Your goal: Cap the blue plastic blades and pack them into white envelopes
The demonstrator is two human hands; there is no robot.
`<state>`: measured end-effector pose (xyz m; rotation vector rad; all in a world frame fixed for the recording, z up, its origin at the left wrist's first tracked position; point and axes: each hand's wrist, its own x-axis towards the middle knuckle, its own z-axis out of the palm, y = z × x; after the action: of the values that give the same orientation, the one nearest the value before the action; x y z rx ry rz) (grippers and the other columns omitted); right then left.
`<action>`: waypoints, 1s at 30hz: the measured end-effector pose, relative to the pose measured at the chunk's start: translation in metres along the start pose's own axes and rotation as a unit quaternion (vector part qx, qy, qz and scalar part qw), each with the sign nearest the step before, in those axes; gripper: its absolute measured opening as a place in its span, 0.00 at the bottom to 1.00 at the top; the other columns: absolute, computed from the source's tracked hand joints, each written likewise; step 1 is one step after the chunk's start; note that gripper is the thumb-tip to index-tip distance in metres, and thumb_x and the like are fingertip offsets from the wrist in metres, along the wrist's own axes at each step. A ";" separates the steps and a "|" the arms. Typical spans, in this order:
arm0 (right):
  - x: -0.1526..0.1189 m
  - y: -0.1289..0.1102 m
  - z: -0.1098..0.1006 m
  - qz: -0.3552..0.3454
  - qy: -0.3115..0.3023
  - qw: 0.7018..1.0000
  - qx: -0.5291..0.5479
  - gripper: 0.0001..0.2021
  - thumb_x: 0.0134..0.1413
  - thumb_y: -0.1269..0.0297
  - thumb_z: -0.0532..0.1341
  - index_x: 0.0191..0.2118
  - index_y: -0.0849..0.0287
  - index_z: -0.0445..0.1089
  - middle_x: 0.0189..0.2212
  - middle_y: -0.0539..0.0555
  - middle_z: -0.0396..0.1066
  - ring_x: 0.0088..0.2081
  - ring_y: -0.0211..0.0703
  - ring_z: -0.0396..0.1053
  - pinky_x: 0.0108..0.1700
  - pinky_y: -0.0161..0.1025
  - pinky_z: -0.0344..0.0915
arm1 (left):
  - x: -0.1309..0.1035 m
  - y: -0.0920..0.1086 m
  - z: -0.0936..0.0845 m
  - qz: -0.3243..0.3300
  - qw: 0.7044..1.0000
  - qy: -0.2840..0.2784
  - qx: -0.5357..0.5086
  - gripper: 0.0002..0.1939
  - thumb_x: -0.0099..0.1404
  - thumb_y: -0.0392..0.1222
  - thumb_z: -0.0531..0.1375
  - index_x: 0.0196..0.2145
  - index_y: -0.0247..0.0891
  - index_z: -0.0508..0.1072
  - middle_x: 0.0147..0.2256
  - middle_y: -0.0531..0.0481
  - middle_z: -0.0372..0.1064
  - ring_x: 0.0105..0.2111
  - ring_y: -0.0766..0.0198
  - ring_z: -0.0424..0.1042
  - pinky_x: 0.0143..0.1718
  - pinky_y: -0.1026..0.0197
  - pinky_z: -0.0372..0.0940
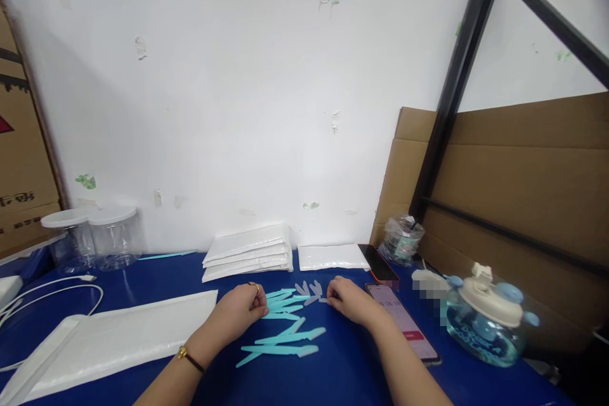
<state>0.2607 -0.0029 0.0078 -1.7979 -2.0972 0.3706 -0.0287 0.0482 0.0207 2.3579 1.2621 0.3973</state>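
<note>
Turquoise sticks (pixel 285 349) are spread beside the pinched left hand (pixel 242 306), contents unclear; a translucent piece (pixel 323 300) is pinched by the right hand (pixel 349 299)

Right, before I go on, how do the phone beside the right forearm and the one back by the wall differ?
Screen: the near phone is lit pinkish with a red button; the far phone is dark.
Edge: the far phone shows an orange-red edge, the near phone a dark one.
Place: the near phone lies beside the right forearm, the far phone by a white padded envelope.
Both lie screen up.
</note>
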 end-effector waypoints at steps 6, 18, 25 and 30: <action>0.000 -0.007 0.001 -0.032 0.005 0.998 0.059 0.07 0.53 0.72 0.53 0.29 0.59 0.68 0.31 0.53 0.68 0.33 0.40 0.67 0.36 0.33 0.60 | 0.000 0.000 -0.002 -0.006 1.000 0.009 0.008 0.05 0.55 0.43 0.57 0.28 0.40 0.69 0.28 0.53 0.68 0.28 0.65 0.65 0.27 0.66 0.53; -0.001 -0.021 0.002 -0.060 -0.022 0.978 0.200 0.06 0.55 0.67 0.54 0.31 0.58 0.66 0.24 0.48 0.67 0.25 0.36 0.65 0.28 0.30 0.59 | 0.000 -0.002 -0.001 0.001 1.000 0.012 0.005 0.05 0.55 0.43 0.57 0.28 0.40 0.69 0.28 0.54 0.68 0.28 0.66 0.65 0.27 0.66 0.53; -0.004 -0.028 0.006 -0.082 -0.056 0.971 0.219 0.06 0.53 0.66 0.56 0.32 0.59 0.69 0.23 0.48 0.66 0.25 0.35 0.64 0.27 0.30 0.59 | -0.002 0.011 0.001 0.027 0.999 -0.023 0.008 0.05 0.54 0.42 0.57 0.27 0.40 0.71 0.28 0.54 0.69 0.28 0.67 0.66 0.27 0.67 0.54; -0.005 -0.027 0.006 -0.088 -0.129 0.963 0.220 0.06 0.51 0.68 0.57 0.30 0.60 0.71 0.23 0.48 0.67 0.24 0.35 0.64 0.26 0.29 0.59 | -0.004 0.013 0.004 0.007 0.995 -0.095 0.006 0.06 0.51 0.44 0.60 0.27 0.41 0.72 0.25 0.56 0.70 0.25 0.67 0.67 0.23 0.68 0.53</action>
<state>0.2350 -0.0116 0.0131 -1.3520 -2.1054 0.9798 -0.0200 0.0376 0.0230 2.3524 1.1613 0.1647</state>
